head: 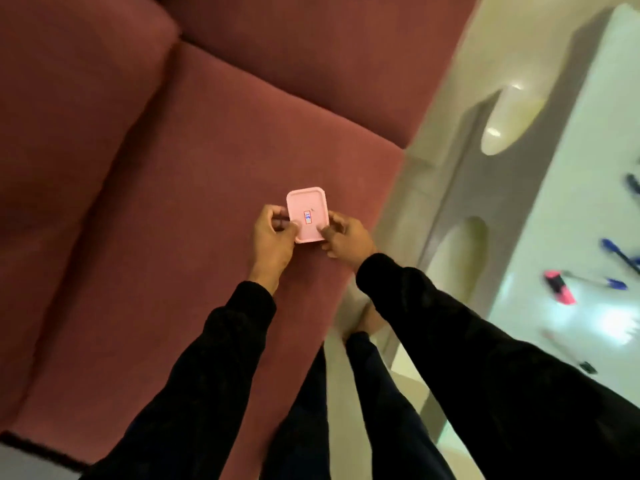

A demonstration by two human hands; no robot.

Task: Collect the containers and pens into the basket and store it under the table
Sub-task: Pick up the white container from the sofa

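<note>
Pink plastic, small and rectangular with rounded corners: the container (307,215) sits between both hands just above the seat of a dark red upholstered sofa (173,188). A little red-and-blue label shows on its upper face. The left hand (273,233) pinches its left edge with curled fingers; the right hand (343,239) closes on the lower right corner — both have hold of it, neither is spread wide. Whether it rests on the cushion or is lifted clear I cannot tell.

To do this step well, the grip should probably shift to one hand under the body of the container, so that any lid stays seated and the other hand is free for the next pickup. Keeping it level on the way to the basket seems wise, since its contents are unknown. No basket is in view, so the head must turn to find it first.

To the right stands a glossy white surface (588,168) — blurred, well apart from the hands — carrying several blue pens (613,245) and a pink-and-black object (559,287) that I cannot identify. Pale polished floor (408,362) runs between sofa and surface.
</note>
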